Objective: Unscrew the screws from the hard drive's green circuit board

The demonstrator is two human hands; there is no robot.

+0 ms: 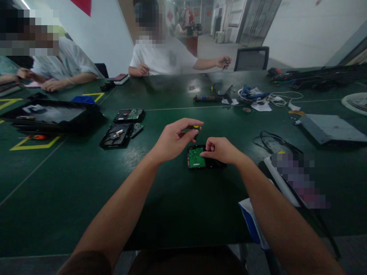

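Note:
A hard drive (pixel 210 164) lies in front of me on the dark green table, its green circuit board (pixel 196 157) facing up. My left hand (pixel 174 139) is above the drive's far left edge, its thumb and fingers closed around a small screwdriver (pixel 196 127) with a yellow top; the tip is hard to see. Over the right half of the drive, my right hand (pixel 222 149) has its fingers curled in a pinch by the board's edge. Whatever sits between those fingertips is hidden.
More hard drives (pixel 116 135) lie to the left, near a black tray (pixel 54 116). On the right are a grey metal box (pixel 334 128), black cables (pixel 275 137) and a white fan (pixel 355 103). Several people sit across the table; one in a white shirt (pixel 169 57) reaches sideways.

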